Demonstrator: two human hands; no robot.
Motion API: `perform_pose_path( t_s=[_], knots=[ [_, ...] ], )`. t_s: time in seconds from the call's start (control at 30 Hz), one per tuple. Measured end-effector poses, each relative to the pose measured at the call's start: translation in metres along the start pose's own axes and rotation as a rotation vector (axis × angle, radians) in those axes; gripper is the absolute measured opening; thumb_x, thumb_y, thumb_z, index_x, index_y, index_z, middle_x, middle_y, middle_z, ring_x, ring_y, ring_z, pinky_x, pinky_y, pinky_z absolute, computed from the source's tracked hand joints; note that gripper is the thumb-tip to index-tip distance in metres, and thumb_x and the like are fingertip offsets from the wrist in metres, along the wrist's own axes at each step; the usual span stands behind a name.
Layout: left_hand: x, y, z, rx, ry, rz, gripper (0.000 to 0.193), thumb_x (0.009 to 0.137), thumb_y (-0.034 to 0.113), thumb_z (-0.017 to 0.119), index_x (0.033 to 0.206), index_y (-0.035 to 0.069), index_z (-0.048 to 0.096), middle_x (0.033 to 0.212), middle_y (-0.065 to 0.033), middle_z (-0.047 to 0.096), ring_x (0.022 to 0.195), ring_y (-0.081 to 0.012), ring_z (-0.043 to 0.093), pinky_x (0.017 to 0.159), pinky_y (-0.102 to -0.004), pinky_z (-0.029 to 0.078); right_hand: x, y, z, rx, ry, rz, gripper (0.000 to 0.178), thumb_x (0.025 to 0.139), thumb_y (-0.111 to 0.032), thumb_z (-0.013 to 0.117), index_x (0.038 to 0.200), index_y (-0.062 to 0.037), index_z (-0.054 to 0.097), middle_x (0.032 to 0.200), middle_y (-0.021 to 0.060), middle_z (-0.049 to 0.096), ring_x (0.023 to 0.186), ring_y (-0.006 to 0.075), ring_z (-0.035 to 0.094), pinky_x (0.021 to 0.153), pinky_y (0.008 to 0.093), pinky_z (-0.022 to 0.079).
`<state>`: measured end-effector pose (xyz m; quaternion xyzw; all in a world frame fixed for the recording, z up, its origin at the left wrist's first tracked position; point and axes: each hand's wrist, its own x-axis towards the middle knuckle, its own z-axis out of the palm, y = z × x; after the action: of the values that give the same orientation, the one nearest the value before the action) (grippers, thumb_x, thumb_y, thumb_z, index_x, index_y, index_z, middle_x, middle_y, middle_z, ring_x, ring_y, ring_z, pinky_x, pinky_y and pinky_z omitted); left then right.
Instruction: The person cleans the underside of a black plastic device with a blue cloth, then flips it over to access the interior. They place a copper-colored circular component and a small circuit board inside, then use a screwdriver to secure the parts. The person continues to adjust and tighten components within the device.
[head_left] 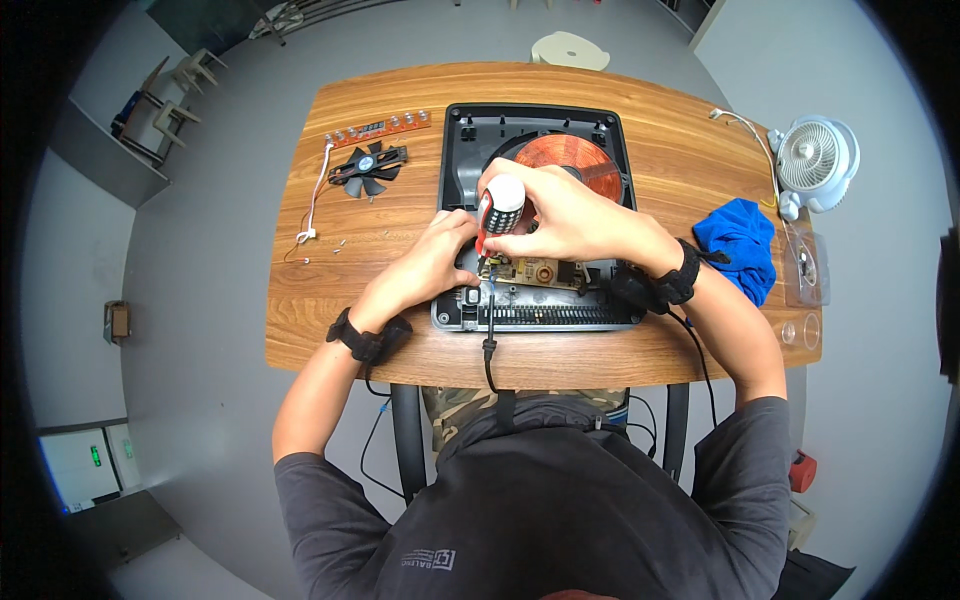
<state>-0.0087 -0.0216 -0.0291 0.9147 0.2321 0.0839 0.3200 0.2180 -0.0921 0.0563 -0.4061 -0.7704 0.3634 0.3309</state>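
An opened induction cooker base (462,165) lies on the table in front of me, with a copper coil (585,152) in its far right part. Below the coil, a circuit board (545,271) sits in the near part. My right hand (560,215) is wrapped round the handle of a screwdriver (501,203) in red, black and white. The tool stands nearly upright, tip down at the board's left end; the tip's exact contact is hard to see. My left hand (432,262) rests on the base's left edge, thumb and fingers apart, beside the tip. A black power cord (490,347) runs from the base towards me.
Left of the base lie a small black fan (370,170), an orange strip board (385,127) with wires, and some small screws (341,244). On the right are a blue cloth (738,250), a white desk fan (815,160) and a clear plastic box (806,265).
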Motion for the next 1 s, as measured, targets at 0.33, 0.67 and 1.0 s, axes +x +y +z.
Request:
perform_pose_path(
  t_s=[0.33,0.67,1.0],
  knots=[
    [0.000,-0.009,0.005,0.010,0.018,0.031,0.065,0.065,0.008,0.091,0.123,0.001,0.063,0.129,-0.0181,0.061,0.126,-0.0385,0.052,0.111,-0.0463,0.043,0.002,0.000,0.003,-0.059,-0.039,0.004,0.041,0.088,-0.021,0.082,0.115,-0.0037,0.055,0.092,0.0123,0.072,0.086,0.0231,0.073,0.074,0.0351,0.056],
    [-0.001,-0.005,0.007,-0.056,0.055,0.006,0.073,0.065,0.002,0.090,0.129,0.001,0.056,0.134,-0.0185,0.056,0.128,-0.0371,0.054,0.111,-0.0449,0.045,0.006,-0.007,0.008,-0.167,-0.002,-0.181,0.050,0.092,-0.019,0.075,0.133,-0.0034,0.052,0.123,0.0162,0.062,0.104,0.0305,0.068,0.086,0.0387,0.056],
    [0.001,-0.008,0.005,-0.017,0.011,0.004,0.069,0.066,0.003,0.091,0.126,0.002,0.058,0.122,-0.0161,0.059,0.118,-0.0351,0.057,0.101,-0.0433,0.050,0.018,-0.040,-0.019,-0.440,-0.240,-0.222,0.033,0.096,-0.029,0.067,0.100,0.0028,0.060,0.088,0.0233,0.067,0.082,0.0412,0.069,0.073,0.0462,0.055]
  ],
)
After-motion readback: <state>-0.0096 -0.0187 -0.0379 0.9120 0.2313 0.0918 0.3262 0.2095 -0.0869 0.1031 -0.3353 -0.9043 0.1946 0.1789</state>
